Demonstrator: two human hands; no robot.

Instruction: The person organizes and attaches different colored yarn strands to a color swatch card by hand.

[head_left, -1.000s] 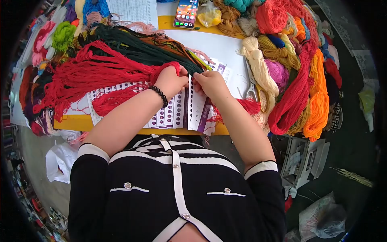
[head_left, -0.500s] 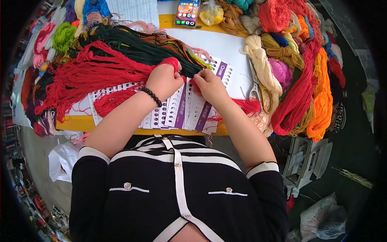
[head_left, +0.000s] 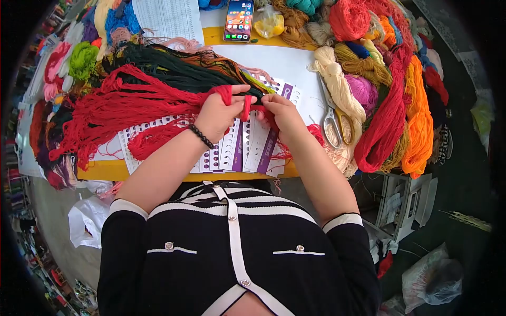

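Observation:
My left hand, with a black bead bracelet at the wrist, grips the narrow end of a long red yarn skein. Red yarn passes over its thumb side, and a short band loops near its extended fingertips. My right hand is close by on the right, fingers curled on the red yarn. Beneath both hands lie white and purple cards punched with rows of holes. Dark green yarn stretches just behind the red skein.
Scissors lie right of my hands beside a cream skein. Orange skeins and other coloured yarns crowd the table's right side. A phone and a printed sheet lie at the back. Below right sits a plastic bag.
My left fingers have straightened out, and a red band now loops by their tips. My right hand has moved slightly right, with red yarn drawn between the hands.

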